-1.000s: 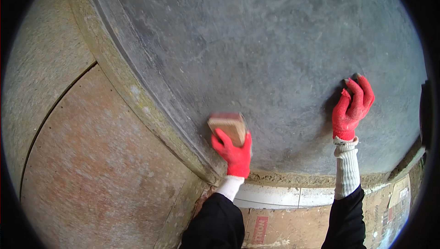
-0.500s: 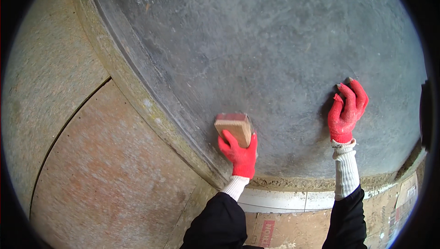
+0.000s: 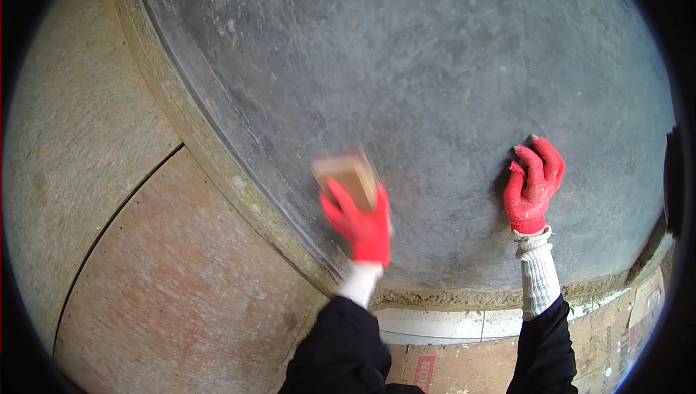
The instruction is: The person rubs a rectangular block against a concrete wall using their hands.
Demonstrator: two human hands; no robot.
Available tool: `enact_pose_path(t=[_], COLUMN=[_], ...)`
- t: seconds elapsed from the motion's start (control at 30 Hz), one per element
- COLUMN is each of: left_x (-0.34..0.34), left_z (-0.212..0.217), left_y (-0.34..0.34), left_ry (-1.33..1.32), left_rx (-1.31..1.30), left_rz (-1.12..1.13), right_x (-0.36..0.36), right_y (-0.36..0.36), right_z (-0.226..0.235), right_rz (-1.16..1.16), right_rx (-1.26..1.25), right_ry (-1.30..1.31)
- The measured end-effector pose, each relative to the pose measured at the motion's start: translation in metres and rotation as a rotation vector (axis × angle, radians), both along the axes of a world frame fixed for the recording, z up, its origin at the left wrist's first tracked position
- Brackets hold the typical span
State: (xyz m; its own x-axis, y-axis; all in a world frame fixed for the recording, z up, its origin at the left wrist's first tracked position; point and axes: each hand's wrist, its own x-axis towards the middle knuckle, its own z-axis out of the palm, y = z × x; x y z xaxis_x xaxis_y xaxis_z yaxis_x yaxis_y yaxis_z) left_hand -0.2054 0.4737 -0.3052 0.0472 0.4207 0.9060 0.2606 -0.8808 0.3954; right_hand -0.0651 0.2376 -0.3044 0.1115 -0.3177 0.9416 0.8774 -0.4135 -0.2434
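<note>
We are pressing a tan block [image 3: 348, 176] flat against the grey plastered wall [image 3: 435, 68] with our left hand [image 3: 362, 224], fingers clamped around it, wrist bent upward. Farther right, our right hand [image 3: 533, 184] is lying open, empty, palm bracing on the wall for balance.
</note>
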Motion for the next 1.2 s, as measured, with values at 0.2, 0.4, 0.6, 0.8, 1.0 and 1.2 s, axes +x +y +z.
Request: enact_pose_path(t=[0.2,0.4,0.6,0.8,1.0,1.2], left_x=[-0.009,-0.002,-0.011,-0.004,0.011,0.001], left_z=[-0.044,0.157,-0.011,0.042,0.171,-0.001], left_y=[-0.003,0.002,0.003,-0.011,-0.032,-0.023], left_ry=[-0.021,-0.179,0.000,-0.049,-0.136,0.065], left_rx=[-0.149,0.007,0.034,-0.031,0.065,-0.041], left_rz=[-0.103,-0.079,-0.006,-0.178,0.000,0.032], right_x=[-0.003,-0.005,-0.004,-0.001,0.002,-0.029], right_y=[0.007,0.005,0.005,0.002,-0.003,0.022], right_z=[0.000,0.000,0.004,-0.001,-0.001,0.018], right_rz=[0.041,0.058,0.091,0.086,0.126,0.322], right_rx=[0.009,-0.021,-0.008,-0.014,-0.002,0.117], right_ry=[-0.020,-0.005,-0.016,-0.016,-0.022,-0.032])
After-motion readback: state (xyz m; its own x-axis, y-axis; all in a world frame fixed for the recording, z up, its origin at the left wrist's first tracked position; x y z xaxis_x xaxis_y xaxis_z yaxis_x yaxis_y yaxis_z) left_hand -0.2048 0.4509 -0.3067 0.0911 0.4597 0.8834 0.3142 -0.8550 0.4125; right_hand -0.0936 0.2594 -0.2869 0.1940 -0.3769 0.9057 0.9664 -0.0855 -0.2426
